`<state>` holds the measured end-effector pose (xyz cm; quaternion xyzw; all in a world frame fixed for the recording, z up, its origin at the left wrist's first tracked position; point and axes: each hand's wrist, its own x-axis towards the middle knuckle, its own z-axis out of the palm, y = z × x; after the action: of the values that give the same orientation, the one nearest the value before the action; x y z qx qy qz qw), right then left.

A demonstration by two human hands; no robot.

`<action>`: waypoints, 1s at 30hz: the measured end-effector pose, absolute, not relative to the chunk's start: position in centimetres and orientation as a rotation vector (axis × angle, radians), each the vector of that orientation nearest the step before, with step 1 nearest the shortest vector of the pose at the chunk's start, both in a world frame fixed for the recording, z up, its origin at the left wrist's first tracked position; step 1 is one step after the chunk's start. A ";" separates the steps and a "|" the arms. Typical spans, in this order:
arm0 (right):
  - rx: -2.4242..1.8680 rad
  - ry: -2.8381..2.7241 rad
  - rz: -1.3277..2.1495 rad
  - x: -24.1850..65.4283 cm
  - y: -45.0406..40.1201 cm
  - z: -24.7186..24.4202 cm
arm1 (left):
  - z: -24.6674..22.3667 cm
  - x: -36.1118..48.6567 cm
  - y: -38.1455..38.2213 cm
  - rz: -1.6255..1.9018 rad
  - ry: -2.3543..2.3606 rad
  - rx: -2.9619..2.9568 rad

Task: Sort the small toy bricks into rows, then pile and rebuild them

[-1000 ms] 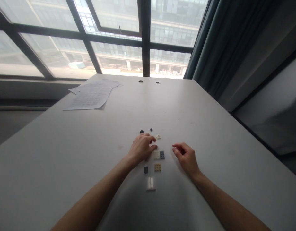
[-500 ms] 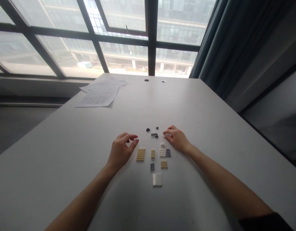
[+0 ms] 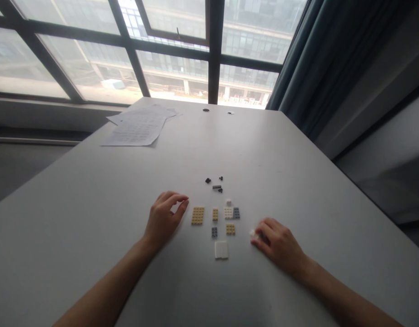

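My left hand [image 3: 167, 213] is just left of a large tan studded plate [image 3: 197, 215], thumb and forefinger pinched together; whether anything small is between them cannot be seen. My right hand [image 3: 276, 238] is at the right of the pieces, its fingers around a small white piece [image 3: 253, 233] near the table surface. Between the hands lie a narrow tan plate [image 3: 215, 215], a white studded plate [image 3: 228, 213] beside a dark grey one [image 3: 236, 213], a small white piece [image 3: 229, 202], a square tan plate [image 3: 230, 229], a dark grey plate [image 3: 214, 232] and smooth white tiles [image 3: 221, 250].
Several small dark pieces, among them a grey bar [image 3: 216, 187], lie beyond the plates. Printed papers [image 3: 134, 129] rest at the far left of the white table [image 3: 212, 154]. Windows stand behind it, and a dark curtain [image 3: 298, 68] hangs at the right.
My right hand has moved toward me and to the right with the small white piece. My left hand has shifted slightly left, and its thumb and forefinger have come together.
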<state>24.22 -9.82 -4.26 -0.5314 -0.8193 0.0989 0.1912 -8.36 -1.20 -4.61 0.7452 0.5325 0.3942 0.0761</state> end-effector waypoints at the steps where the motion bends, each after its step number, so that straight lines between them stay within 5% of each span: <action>1: -1.439 -2.358 0.259 23.6 -10.9 -4.3 | -4.6 -8.3 -1.3 1.177 1.590 2.239; 15: -1.219 -2.516 0.096 15.7 -13.3 -4.3 | -4.7 -8.4 -1.7 1.134 1.580 2.267; 30: -1.433 -2.322 0.421 19.0 -7.9 -4.1 | -4.5 -8.3 -2.0 1.231 1.519 2.363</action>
<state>18.97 -7.89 -4.06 -0.5097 -0.8258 0.1496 0.1894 -8.27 -1.95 -4.54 0.7698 0.4951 0.4011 0.0372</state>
